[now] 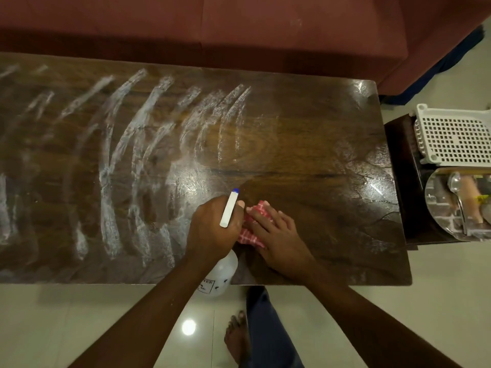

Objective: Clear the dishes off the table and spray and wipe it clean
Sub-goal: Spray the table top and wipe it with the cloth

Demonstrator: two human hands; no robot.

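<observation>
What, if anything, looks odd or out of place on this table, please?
White streaks arc across the left and middle of the table: smeared residue not yet wiped off. The left hand holds the spray bottle, the right hand presses the cloth.

I look down into a home living room: a dark red sofa (pixel 239 27) behind a long, low wooden surface (pixel 305 144), glossy pale floor tiles (pixel 79 314) under a bare foot (pixel 235 338), and a white dish rack (pixel 457 136) beside a steel plate (pixel 438 208) holding a spoon (pixel 454 185).
</observation>
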